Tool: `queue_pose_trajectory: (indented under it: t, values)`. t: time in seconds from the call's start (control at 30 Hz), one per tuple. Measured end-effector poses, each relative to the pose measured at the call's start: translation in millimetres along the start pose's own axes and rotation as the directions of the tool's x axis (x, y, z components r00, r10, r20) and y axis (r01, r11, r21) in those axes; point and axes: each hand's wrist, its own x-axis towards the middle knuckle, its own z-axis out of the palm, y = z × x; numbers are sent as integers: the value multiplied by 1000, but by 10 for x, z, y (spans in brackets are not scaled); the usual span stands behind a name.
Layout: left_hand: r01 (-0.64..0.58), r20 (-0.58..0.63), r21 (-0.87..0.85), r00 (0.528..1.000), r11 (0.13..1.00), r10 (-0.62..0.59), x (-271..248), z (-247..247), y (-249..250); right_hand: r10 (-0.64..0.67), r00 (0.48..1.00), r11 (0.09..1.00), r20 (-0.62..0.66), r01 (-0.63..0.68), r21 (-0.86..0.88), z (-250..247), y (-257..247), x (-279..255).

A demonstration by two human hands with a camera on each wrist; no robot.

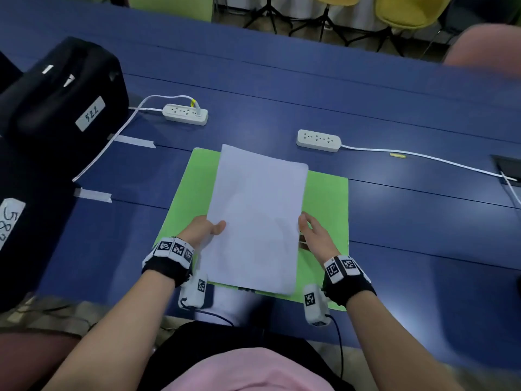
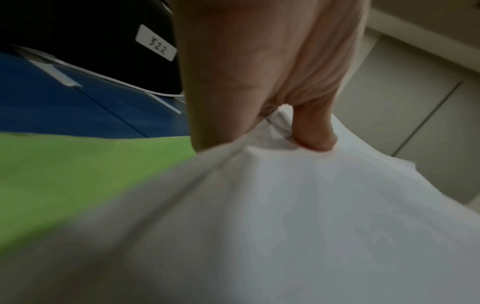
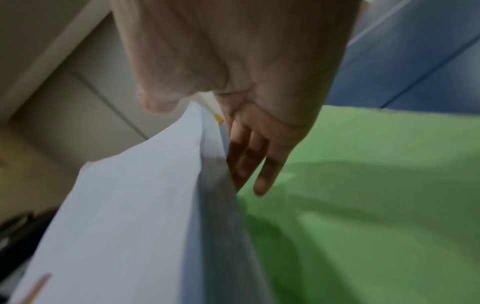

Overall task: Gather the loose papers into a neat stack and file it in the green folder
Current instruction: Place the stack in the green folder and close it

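A stack of white papers [image 1: 256, 215] is held above the green folder [image 1: 327, 198], which lies flat on the blue table. My left hand [image 1: 208, 230] pinches the stack's left edge, thumb on top [image 2: 314, 131], the fingers hidden under the sheets. My right hand [image 1: 313, 232] holds the right edge, thumb on top and fingers [image 3: 249, 162] beneath the paper edges [image 3: 207, 164]. The papers [image 2: 285, 216] hang a little over the folder [image 2: 64, 174] in the left wrist view; in the right wrist view the folder [image 3: 376, 185] is below the stack.
Two white power strips [image 1: 185, 114] [image 1: 318, 140] with cables lie beyond the folder. A black bag labelled 522 [image 1: 64, 103] stands at the left. Tape strips [image 1: 93, 194] mark the table. A small yellow object [image 1: 397, 155] lies at the right.
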Motion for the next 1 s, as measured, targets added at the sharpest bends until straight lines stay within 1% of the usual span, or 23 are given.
queue_pose_trajectory:
  t: [0.03, 0.07, 0.13, 0.17, 0.2, 0.23, 0.27, 0.3, 0.33, 0.4, 0.43, 0.47, 0.5, 0.53, 0.57, 0.6, 0.63, 0.67, 0.73, 0.87, 0.93, 1.0]
  values:
    - [-31, 75, -22, 997, 999, 33, 26, 33, 7, 47, 999, 996, 20, -48, 69, 8, -1, 10]
    - [-55, 111, -32, 992, 998, 58, 53, 80, 21, 77, 996, 984, 35, -82, 160, 10, 24, 17]
    - [-76, 159, -36, 984, 996, 80, 134, 163, 15, 121, 991, 926, 52, -132, 354, -17, 78, -53]
    - [-82, 191, -21, 978, 996, 84, 156, 212, 15, 140, 988, 901, 62, -153, 405, -49, 126, -88]
    - [-75, 227, 3, 971, 997, 73, 166, 281, 23, 158, 984, 889, 76, -176, 422, -78, 179, -110]
    - [-80, 237, 63, 970, 995, 63, 196, 345, 25, 159, 983, 891, 95, -184, 416, -103, 198, -149]
    - [-89, 220, 139, 974, 986, 57, 165, 409, 60, 152, 984, 903, 89, -175, 393, -126, 230, -140]
    - [-93, 186, 206, 981, 974, 54, 106, 474, 109, 158, 986, 916, 59, -169, 363, -144, 234, -147]
    - [-93, 124, 246, 990, 965, 63, 114, 518, 109, 165, 986, 926, 19, -161, 342, -158, 224, -140]
    - [-91, -2, 196, 996, 976, 94, 170, 525, 77, 201, 976, 938, -82, -168, 303, -246, 248, -92]
    - [-94, -96, 179, 989, 979, 113, 195, 456, 54, 219, 968, 941, -120, -177, 288, -307, 259, -75]
    - [-76, -215, 212, 969, 974, 122, 214, 331, 28, 233, 961, 946, -148, -189, 263, -380, 254, -70]
    - [-15, -343, 285, 932, 958, 116, 238, 168, -15, 243, 957, 951, -160, -202, 235, -465, 258, -59]
    - [78, -453, 363, 885, 928, 103, 261, -10, -84, 241, 956, 954, -169, -201, 221, -550, 244, -65]
    - [185, -535, 425, 841, 886, 81, 258, -175, -165, 238, 955, 958, -178, -201, 205, -632, 232, -66]
    - [274, -591, 461, 804, 844, 61, 237, -315, -245, 236, 954, 961, -186, -201, 188, -707, 206, -78]
    - [340, -615, 486, 788, 806, 38, 233, -413, -327, 236, 954, 964, -187, -206, 168, -767, 185, -79]
    - [379, -615, 510, 789, 772, 19, 239, -470, -398, 233, 955, 967, -183, -208, 146, -801, 155, -75]
    - [403, -607, 547, 795, 733, 16, 268, -503, -479, 247, 951, 967, -184, -228, 116, -799, 124, -38]
    - [437, -617, 521, 786, 734, -31, 322, -531, -417, 274, 936, 960, -220, -279, 9, -692, 220, 147]
    - [448, -610, 512, 790, 733, -57, 319, -564, -380, 289, 925, 951, -247, -307, -35, -599, 226, 205]
    - [428, -604, 516, 796, 742, -40, 297, -579, -361, 308, 905, 925, -294, -357, -130, -495, 163, 173]
